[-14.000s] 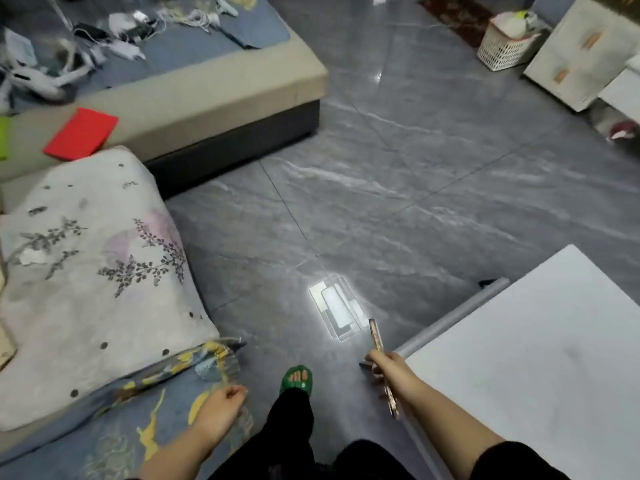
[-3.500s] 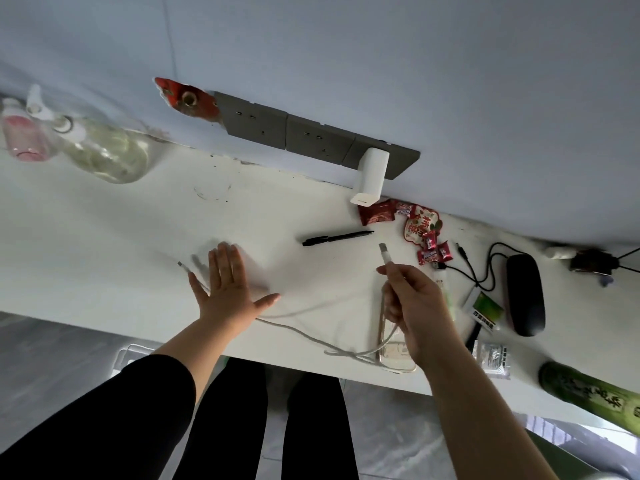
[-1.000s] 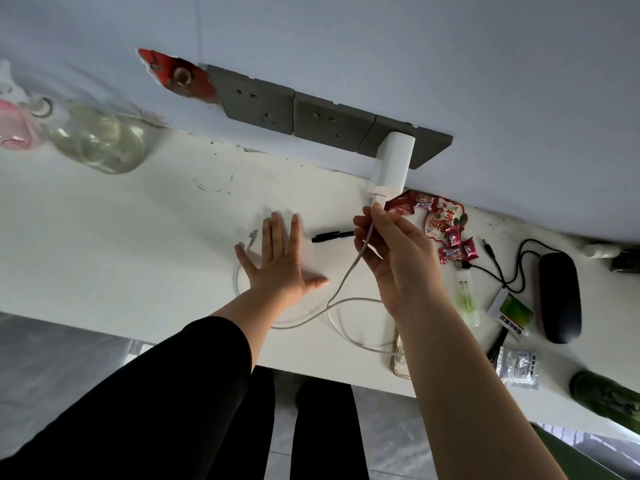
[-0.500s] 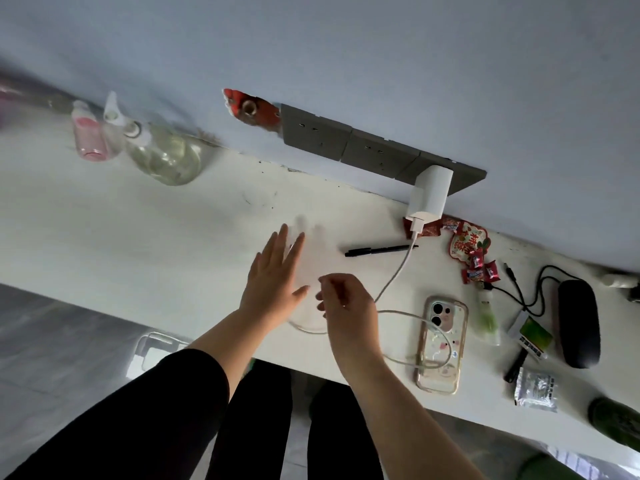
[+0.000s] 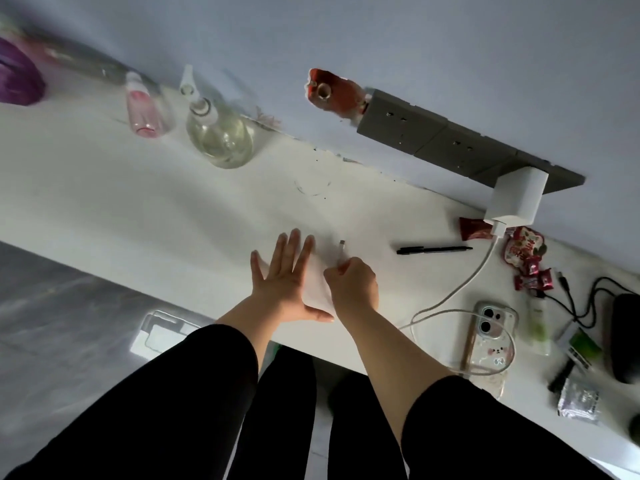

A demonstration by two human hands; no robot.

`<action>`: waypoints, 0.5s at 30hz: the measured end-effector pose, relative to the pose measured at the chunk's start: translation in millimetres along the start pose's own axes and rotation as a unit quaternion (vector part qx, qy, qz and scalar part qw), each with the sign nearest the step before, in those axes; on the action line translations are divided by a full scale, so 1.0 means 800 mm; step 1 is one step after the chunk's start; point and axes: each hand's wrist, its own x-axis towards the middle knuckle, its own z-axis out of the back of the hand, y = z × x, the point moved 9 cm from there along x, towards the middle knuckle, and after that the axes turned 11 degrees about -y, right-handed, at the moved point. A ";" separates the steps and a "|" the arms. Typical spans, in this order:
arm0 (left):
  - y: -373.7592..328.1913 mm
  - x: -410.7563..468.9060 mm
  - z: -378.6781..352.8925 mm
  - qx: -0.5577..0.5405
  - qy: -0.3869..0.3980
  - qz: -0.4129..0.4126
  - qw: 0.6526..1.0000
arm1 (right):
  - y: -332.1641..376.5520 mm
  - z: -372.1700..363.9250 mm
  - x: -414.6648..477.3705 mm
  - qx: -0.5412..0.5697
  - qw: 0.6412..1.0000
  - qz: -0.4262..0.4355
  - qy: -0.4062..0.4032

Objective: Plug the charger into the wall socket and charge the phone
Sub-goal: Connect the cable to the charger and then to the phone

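A white charger block sits plugged into the rightmost of the grey wall sockets. Its white cable runs down the white desk and loops over the phone, which lies face down in a patterned clear case. My right hand is closed on the free end of the cable, and the small plug tip sticks up above my fingers. My left hand rests flat on the desk with fingers spread, just left of the right hand.
A black pen lies right of my hands. Red candy wrappers, a black mouse with cable and small packets crowd the right end. A clear spray bottle and pink bottle stand at the back left.
My right hand let go at the charger block, came down to the cable's free end and lifted the plug tip up beside my left hand. The view has shifted to the left.
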 end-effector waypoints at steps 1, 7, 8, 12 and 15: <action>0.001 0.000 0.000 -0.001 0.001 0.000 1.000 | -0.006 0.003 -0.004 0.050 0.998 -0.022 0.004; 0.002 -0.004 0.009 0.012 0.000 -0.015 1.000 | -0.028 0.043 -0.043 0.307 0.944 -0.120 0.034; 0.002 -0.005 0.013 0.019 -0.006 -0.017 1.000 | -0.031 0.053 -0.050 0.326 0.936 -0.127 0.037; -0.012 -0.011 0.027 0.034 -0.006 -0.010 0.999 | -0.043 0.103 -0.077 0.428 0.893 -0.126 0.059; -0.061 -0.032 0.044 0.001 -0.050 -0.037 0.998 | -0.073 0.152 -0.092 0.486 0.864 -0.114 0.061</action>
